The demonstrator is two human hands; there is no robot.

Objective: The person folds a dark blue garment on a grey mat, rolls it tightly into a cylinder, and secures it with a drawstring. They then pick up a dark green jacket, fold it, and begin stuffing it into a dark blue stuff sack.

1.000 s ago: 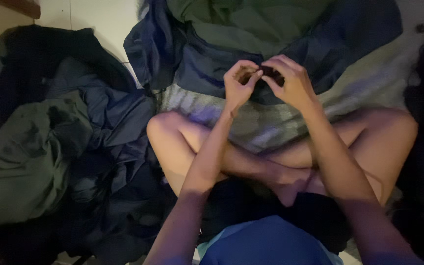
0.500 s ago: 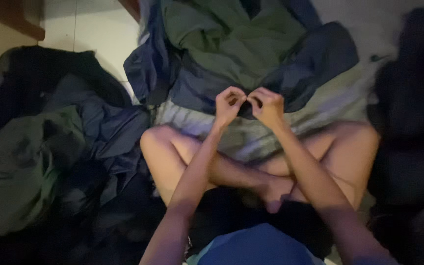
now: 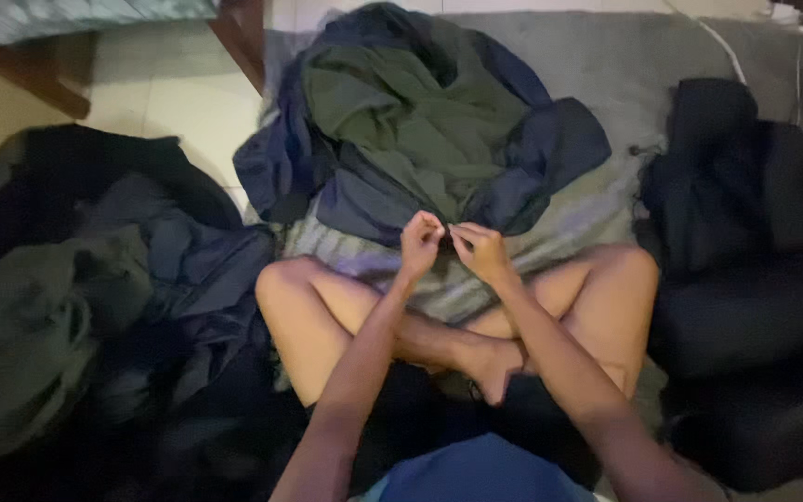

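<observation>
- Something tiny sits between my two hands, above my crossed legs (image 3: pixel 476 344); it is too small to make out.
- My left hand (image 3: pixel 420 244) has its fingers curled shut, tips pinched together.
- My right hand (image 3: pixel 481 251) is pinched the same way, its fingertips nearly touching the left ones.
- Just beyond lies a heap of green and navy clothes (image 3: pixel 420 130) on a grey blanket (image 3: pixel 606 56).
- Dark clothes (image 3: pixel 95 279) are piled at my left, a black pile (image 3: pixel 745 260) at my right.

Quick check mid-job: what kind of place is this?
Likely a room in a home, on the floor: pale floor tiles, a grey carpet, a brown wooden furniture leg, and heaps of dark blue and green clothes.
</observation>
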